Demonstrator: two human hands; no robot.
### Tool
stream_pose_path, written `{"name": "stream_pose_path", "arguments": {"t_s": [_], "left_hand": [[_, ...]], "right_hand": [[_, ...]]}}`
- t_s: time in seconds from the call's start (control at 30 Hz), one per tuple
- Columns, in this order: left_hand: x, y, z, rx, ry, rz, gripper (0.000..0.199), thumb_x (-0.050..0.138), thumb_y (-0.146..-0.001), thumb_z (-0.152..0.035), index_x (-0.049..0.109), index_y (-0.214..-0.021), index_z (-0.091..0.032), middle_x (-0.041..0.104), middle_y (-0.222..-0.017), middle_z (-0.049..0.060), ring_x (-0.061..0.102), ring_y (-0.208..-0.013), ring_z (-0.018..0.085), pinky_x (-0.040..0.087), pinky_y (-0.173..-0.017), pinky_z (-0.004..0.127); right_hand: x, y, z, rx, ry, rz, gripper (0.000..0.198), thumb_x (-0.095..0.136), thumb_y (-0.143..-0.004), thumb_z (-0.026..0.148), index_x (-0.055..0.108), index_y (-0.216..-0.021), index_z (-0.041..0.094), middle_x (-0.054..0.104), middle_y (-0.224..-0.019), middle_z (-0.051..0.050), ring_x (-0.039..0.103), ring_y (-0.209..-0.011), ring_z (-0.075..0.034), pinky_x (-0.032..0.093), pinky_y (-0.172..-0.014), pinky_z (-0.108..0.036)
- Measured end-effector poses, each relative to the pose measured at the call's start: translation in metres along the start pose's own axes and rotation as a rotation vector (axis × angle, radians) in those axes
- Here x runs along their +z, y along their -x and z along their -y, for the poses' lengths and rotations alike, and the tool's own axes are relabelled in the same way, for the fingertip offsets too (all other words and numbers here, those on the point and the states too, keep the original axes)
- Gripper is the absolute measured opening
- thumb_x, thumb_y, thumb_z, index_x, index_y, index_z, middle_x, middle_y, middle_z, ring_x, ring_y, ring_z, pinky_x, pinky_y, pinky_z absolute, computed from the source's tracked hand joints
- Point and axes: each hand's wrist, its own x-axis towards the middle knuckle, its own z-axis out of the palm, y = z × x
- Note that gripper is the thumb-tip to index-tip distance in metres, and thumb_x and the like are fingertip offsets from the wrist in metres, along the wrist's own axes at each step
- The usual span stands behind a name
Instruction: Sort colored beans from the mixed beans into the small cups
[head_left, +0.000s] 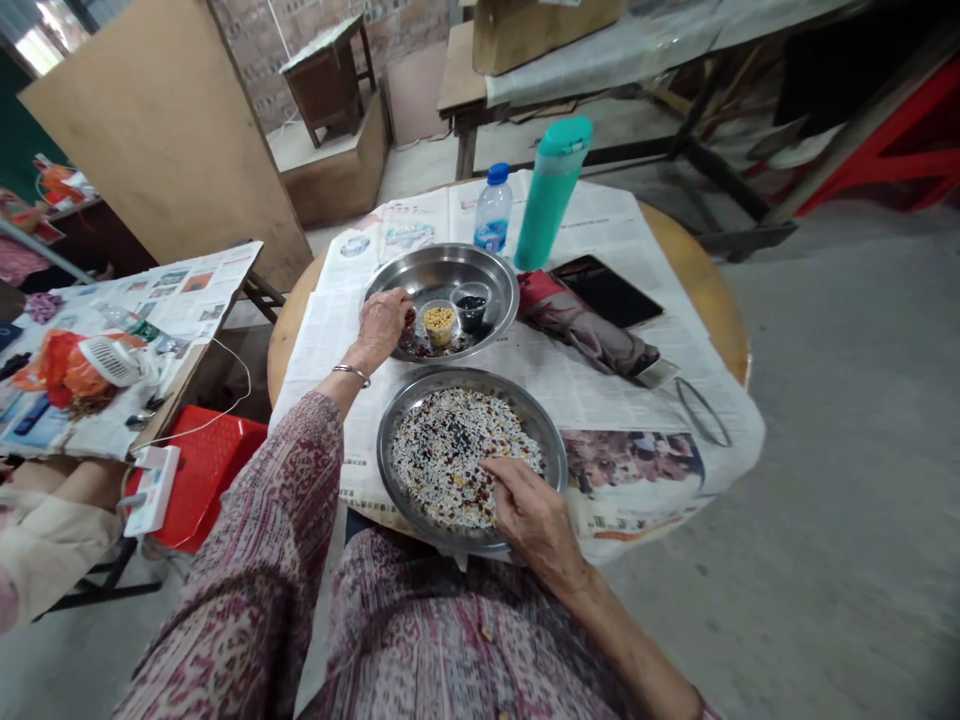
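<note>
My left hand (382,328) reaches over the far steel basin (499,285), its fingers closed together above a small clear cup of dark red beans (409,325). Whatever the fingertips hold is hidden. Beside that cup stand a cup of yellow beans (439,322) and a cup of black beans (472,308); loose beans lie on the basin floor. My right hand (536,515) is at the near steel tray (556,465), thumb and finger pinched at the mixed grains (457,450), which are white with black, red and yellow ones. What that pinch holds is too small to see.
Newspaper (315,400) covers the round table. Behind the basin stand a water bottle (492,212) and a teal bottle (551,195); a folded umbrella (589,325), a tablet (607,290) and a dark loop (703,412) lie right. Another person sits left, near a fan (112,360).
</note>
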Motion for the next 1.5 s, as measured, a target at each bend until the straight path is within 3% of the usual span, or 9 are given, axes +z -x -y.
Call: {"name": "stream_pose_path", "arguments": {"t_s": [0.17,0.33,0.6,0.73,0.83,0.97,1.17,1.33,1.5], "left_hand": [[-0.01,0.008,0.014,-0.042,0.048,-0.068,0.018,0.057,-0.092,-0.011,0.072,-0.09,-0.019,0.072,-0.088,0.005,0.062,-0.084,0.017,0.042,-0.09,0.033],[-0.016,0.064,0.001,-0.032,0.158,-0.075,0.016,0.056,-0.094,-0.016,0.071,-0.097,-0.02,0.073,-0.095,0.006,0.062,-0.085,0.017,0.045,-0.088,0.033],[0.009,0.187,-0.027,0.31,0.183,0.249,0.018,0.058,-0.096,-0.027,0.067,-0.111,-0.02,0.067,-0.104,0.006,0.061,-0.103,0.021,0.049,-0.1,0.04],[0.01,0.21,-0.03,0.372,-0.008,0.405,0.057,0.077,-0.083,-0.04,0.055,-0.131,-0.02,0.056,-0.128,0.01,0.052,-0.12,0.028,0.047,-0.106,0.048],[0.006,0.218,-0.04,0.379,-0.031,0.515,0.068,0.079,-0.08,-0.042,0.048,-0.138,-0.024,0.051,-0.128,0.009,0.052,-0.119,0.027,0.05,-0.103,0.044],[0.015,0.218,-0.059,0.438,0.044,0.613,0.032,0.063,-0.093,-0.022,0.057,-0.124,-0.021,0.054,-0.118,0.008,0.056,-0.11,0.022,0.051,-0.099,0.037],[0.04,0.194,-0.059,0.422,-0.033,0.528,0.026,0.039,-0.096,-0.004,0.063,-0.103,-0.014,0.064,-0.094,0.007,0.062,-0.09,0.018,0.053,-0.087,0.031],[0.036,0.172,-0.054,0.363,-0.091,0.345,0.039,0.037,-0.095,-0.002,0.058,-0.125,-0.016,0.07,-0.112,0.007,0.062,-0.108,0.018,0.048,-0.101,0.034],[0.035,0.165,-0.063,0.333,-0.188,0.338,0.04,0.046,-0.098,-0.017,0.05,-0.137,-0.019,0.059,-0.138,0.009,0.047,-0.131,0.024,0.042,-0.11,0.043]], "right_hand": [[-0.001,-0.001,0.001,-0.002,0.012,0.001,0.036,0.044,-0.088,0.004,0.061,-0.113,0.023,0.071,-0.1,-0.005,0.07,-0.092,-0.019,0.058,-0.083,-0.034],[-0.001,-0.001,0.001,0.0,0.009,0.014,0.035,0.044,-0.089,0.004,0.061,-0.113,0.022,0.071,-0.101,-0.005,0.07,-0.092,-0.019,0.057,-0.083,-0.033],[0.0,-0.001,0.001,-0.012,0.043,-0.015,0.037,0.044,-0.087,0.002,0.061,-0.115,0.02,0.071,-0.103,-0.006,0.068,-0.095,-0.021,0.056,-0.086,-0.036],[0.001,-0.001,0.001,-0.025,0.072,-0.066,0.038,0.045,-0.086,0.002,0.061,-0.115,0.021,0.07,-0.101,-0.007,0.068,-0.094,-0.021,0.056,-0.086,-0.037],[0.001,-0.001,0.0,-0.047,0.098,-0.078,0.036,0.045,-0.086,0.002,0.062,-0.113,0.02,0.071,-0.1,-0.007,0.068,-0.093,-0.022,0.057,-0.085,-0.037],[0.002,-0.001,0.0,-0.038,0.096,-0.08,0.034,0.046,-0.085,0.003,0.064,-0.109,0.019,0.071,-0.098,-0.007,0.068,-0.091,-0.022,0.057,-0.083,-0.036],[0.005,0.0,-0.002,-0.006,0.094,-0.117,0.038,0.045,-0.087,0.005,0.063,-0.117,0.019,0.073,-0.105,-0.008,0.069,-0.095,-0.021,0.057,-0.087,-0.036],[0.006,0.0,-0.002,-0.002,0.069,-0.172,0.036,0.045,-0.088,0.006,0.064,-0.116,0.02,0.072,-0.105,-0.008,0.069,-0.096,-0.021,0.057,-0.089,-0.036],[0.004,0.0,0.0,-0.057,0.124,-0.245,0.035,0.047,-0.086,0.004,0.065,-0.111,0.02,0.074,-0.101,-0.007,0.069,-0.093,-0.02,0.056,-0.087,-0.034]]}}
